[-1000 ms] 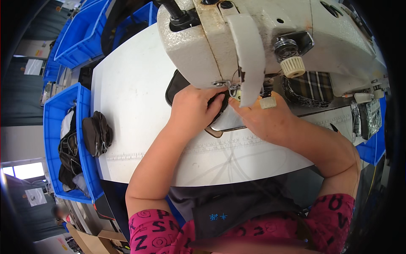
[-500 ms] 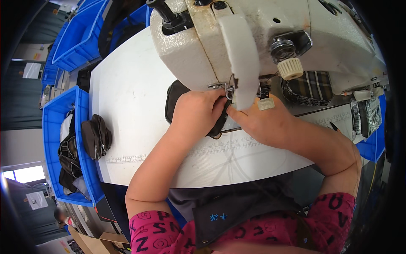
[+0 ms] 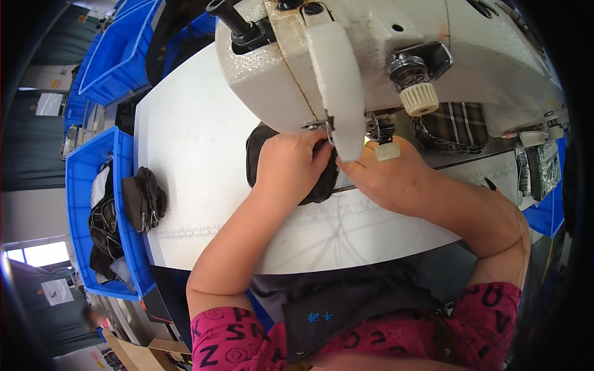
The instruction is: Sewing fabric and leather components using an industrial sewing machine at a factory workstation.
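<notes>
A pebbled cream metal sewing machine overhangs a smooth white table. Blue plastic bins line the table's left edge. Under the machine head lies a dark, soft fabric piece; the left hand presses flat on it, fingers curled, the right hand pinches its edge beside the needle

The sewing machine stands on the counter. Under its head lies a fabric piece; left of it, a bundle, then a bin.
</notes>
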A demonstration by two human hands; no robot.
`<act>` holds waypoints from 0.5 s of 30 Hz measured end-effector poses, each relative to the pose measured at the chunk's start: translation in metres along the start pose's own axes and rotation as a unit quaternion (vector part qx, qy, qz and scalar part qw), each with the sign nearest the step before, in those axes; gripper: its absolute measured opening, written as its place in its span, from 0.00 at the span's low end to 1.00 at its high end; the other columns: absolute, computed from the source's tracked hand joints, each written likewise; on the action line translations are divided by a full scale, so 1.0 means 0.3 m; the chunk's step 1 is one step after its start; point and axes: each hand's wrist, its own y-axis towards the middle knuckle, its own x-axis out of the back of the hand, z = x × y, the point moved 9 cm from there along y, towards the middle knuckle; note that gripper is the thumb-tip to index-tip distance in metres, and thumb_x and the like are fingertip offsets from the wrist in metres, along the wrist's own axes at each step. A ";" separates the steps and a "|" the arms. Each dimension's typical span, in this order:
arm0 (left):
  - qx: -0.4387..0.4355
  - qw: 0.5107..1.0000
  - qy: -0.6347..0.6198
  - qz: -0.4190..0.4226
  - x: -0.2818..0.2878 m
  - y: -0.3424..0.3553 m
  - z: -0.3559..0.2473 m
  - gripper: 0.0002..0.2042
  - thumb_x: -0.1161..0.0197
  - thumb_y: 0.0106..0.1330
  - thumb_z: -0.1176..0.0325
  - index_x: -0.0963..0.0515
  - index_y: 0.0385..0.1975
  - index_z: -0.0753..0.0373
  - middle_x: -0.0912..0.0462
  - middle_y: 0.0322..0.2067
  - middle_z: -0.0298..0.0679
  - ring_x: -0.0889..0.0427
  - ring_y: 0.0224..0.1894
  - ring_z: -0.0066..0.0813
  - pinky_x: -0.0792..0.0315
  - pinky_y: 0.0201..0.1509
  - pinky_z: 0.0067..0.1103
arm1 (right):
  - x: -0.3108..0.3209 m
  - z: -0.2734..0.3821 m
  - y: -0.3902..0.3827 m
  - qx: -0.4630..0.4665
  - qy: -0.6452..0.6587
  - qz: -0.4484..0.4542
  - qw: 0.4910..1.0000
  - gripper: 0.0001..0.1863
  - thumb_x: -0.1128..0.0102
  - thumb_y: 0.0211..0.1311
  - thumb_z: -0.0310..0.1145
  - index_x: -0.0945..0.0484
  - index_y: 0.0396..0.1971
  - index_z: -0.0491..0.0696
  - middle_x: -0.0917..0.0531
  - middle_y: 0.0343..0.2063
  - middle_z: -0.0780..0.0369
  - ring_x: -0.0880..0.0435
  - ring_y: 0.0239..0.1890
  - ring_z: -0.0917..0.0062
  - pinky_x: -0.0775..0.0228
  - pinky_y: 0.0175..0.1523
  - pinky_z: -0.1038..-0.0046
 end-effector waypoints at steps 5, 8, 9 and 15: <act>0.010 1.000 -0.001 -0.003 -0.008 0.001 0.017 0.07 0.32 0.62 0.68 0.11 0.35 0.61 0.14 0.25 0.48 0.14 0.28 0.48 0.20 0.34 0.35 | -0.001 -0.014 0.010 -0.021 0.016 -0.022 0.999 0.16 0.37 0.52 0.25 0.17 0.44 0.45 0.17 0.24 0.59 0.14 0.29 0.63 0.22 0.33 0.62; 0.002 1.000 -0.004 -0.003 0.005 -0.009 0.009 0.11 0.29 0.61 0.65 0.13 0.39 0.64 0.13 0.29 0.47 0.14 0.32 0.46 0.20 0.39 0.33 | -0.010 -0.024 -0.002 -0.017 0.017 -0.031 0.999 0.15 0.36 0.52 0.26 0.17 0.42 0.46 0.18 0.23 0.61 0.15 0.28 0.64 0.23 0.32 0.62; 0.025 0.994 -0.088 0.056 0.001 -0.021 0.021 0.17 0.24 0.58 0.65 0.17 0.44 0.65 0.15 0.34 0.44 0.15 0.37 0.41 0.21 0.44 0.31 | -0.010 -0.025 -0.008 -0.011 0.019 -0.031 0.999 0.15 0.36 0.51 0.26 0.17 0.42 0.47 0.18 0.23 0.62 0.15 0.27 0.64 0.24 0.32 0.63; -0.028 0.965 -0.168 0.198 0.003 -0.104 0.007 0.41 0.23 0.46 0.78 0.32 0.65 0.65 0.21 0.50 0.45 0.22 0.54 0.43 0.27 0.62 0.32 | 0.000 -0.005 -0.005 0.013 0.026 -0.036 0.999 0.15 0.35 0.50 0.28 0.17 0.41 0.49 0.20 0.22 0.63 0.16 0.29 0.67 0.26 0.32 0.66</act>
